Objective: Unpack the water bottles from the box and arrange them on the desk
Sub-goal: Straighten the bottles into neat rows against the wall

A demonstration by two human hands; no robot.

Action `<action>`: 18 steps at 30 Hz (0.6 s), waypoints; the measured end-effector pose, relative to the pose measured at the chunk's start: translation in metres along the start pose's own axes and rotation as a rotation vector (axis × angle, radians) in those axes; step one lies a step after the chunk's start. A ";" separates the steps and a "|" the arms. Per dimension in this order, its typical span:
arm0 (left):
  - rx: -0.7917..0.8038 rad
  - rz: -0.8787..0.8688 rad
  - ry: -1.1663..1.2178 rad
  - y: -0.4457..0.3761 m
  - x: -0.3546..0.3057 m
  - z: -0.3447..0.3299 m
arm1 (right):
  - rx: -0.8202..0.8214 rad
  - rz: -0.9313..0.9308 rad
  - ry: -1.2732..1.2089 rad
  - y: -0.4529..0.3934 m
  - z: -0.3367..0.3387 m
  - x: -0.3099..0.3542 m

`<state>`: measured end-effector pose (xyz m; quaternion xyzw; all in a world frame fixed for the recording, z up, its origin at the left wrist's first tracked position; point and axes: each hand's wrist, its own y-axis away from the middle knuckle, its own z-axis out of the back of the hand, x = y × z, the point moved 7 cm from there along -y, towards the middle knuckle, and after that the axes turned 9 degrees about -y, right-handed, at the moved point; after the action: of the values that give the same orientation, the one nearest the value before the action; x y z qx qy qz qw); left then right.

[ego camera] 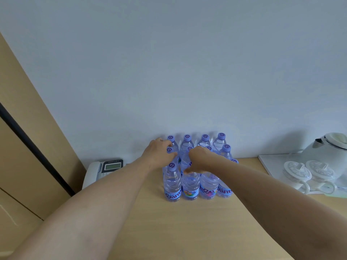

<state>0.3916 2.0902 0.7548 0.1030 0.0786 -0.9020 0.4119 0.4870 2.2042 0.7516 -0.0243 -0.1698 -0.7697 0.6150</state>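
We see the water bottles (197, 166) upright in tight rows on the desk (187, 222) against the wall, no box in view; we judge unpacking largely done, only straightening left. Our left hand (159, 154) curls round a middle-row bottle neck (171, 152); our right hand (199, 160) grasps a central bottle top (185, 160) beside it.

Both hands, left hand (159, 153) and right hand (200, 159), hold water bottles (189, 184) standing on the desk (187, 228), left of the kettle (326, 149).
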 end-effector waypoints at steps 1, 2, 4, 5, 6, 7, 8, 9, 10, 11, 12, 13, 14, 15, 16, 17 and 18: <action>-0.002 -0.002 -0.001 0.000 0.000 0.000 | -0.013 0.000 -0.008 0.000 0.001 0.000; -0.004 -0.004 -0.002 -0.001 0.000 0.000 | -0.017 0.005 -0.004 0.001 0.001 0.001; -0.006 -0.007 -0.003 -0.001 0.001 0.000 | -0.002 0.013 0.018 0.000 0.001 0.004; -0.009 -0.006 -0.003 -0.001 0.002 0.000 | 0.016 0.016 0.029 0.001 0.001 0.006; -0.012 -0.002 -0.002 -0.001 0.002 0.001 | 0.036 0.020 0.046 0.001 0.001 0.008; -0.017 0.002 -0.001 -0.001 0.002 0.002 | 0.049 0.031 0.041 0.001 0.000 0.009; -0.022 0.005 -0.002 -0.001 0.002 0.002 | 0.058 0.038 0.039 0.001 0.000 0.009; -0.027 0.008 -0.003 -0.001 0.002 0.003 | 0.066 0.034 0.032 0.001 0.000 0.008; -0.030 0.010 -0.002 -0.001 0.003 0.003 | 0.057 0.029 0.020 0.000 0.001 0.007; -0.028 0.013 0.000 0.000 0.003 0.003 | 0.039 0.028 0.019 0.001 0.003 0.007; -0.025 0.015 0.003 0.000 0.003 0.003 | 0.025 0.017 0.018 0.002 0.004 0.006; -0.021 0.016 0.004 0.000 0.003 0.003 | 0.013 0.016 0.026 0.002 0.004 0.005; -0.016 0.016 0.004 0.001 0.003 0.002 | 0.016 0.011 0.044 0.002 0.003 0.005; -0.013 0.017 0.005 0.001 0.003 0.002 | 0.019 0.014 0.059 0.002 0.002 0.007; -0.012 0.018 0.006 0.001 0.003 0.002 | 0.025 0.014 0.064 0.001 0.001 0.008; -0.014 0.020 0.005 0.001 0.003 0.002 | 0.038 0.015 0.073 -0.001 0.000 0.008; -0.011 0.021 0.001 0.001 0.003 0.001 | 0.051 0.032 0.073 0.000 0.000 0.011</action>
<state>0.3904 2.0875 0.7554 0.1022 0.0827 -0.8970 0.4221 0.4844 2.1938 0.7548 0.0167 -0.1661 -0.7556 0.6334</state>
